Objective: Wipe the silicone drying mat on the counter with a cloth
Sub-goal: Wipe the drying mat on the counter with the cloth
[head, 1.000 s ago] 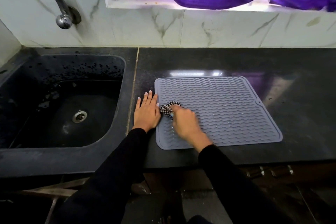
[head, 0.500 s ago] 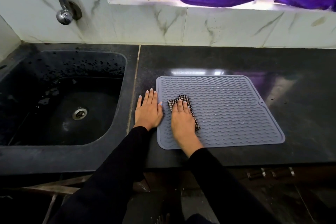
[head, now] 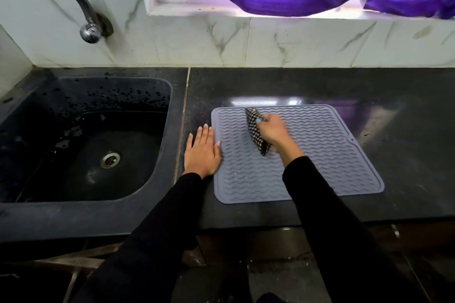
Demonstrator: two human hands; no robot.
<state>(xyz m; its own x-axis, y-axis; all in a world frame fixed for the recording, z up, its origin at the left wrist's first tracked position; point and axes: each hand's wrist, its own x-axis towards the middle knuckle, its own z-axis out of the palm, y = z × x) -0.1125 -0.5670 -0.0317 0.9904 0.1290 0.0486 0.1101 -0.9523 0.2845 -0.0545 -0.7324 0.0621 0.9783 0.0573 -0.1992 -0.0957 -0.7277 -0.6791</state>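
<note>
Mat (head: 320,155): grey silicone, wavy ribs, lying flat on the dark counter (head: 406,106) just right of the sink (head: 86,145), its long axis running left to right and slightly skewed, the near right corner swinging toward the counter edge. Cloth (head: 256,130): checked, bunched into a long strip lying near-to-far across the mat's far left quarter, touching the ribs. Right hand (head: 272,129): closed on the cloth from its right side, thumb over the far end, placed on the mat itself (the nearer hand to all unwiped ground). Left hand (head: 203,151): flat and spread, empty, on the counter with its thumb side touching the mat's left edge, probably pinning it. Bulk of the mat extends rightward and nearward from the cloth; the next stroke likely runs that way, along the ribs.
</note>
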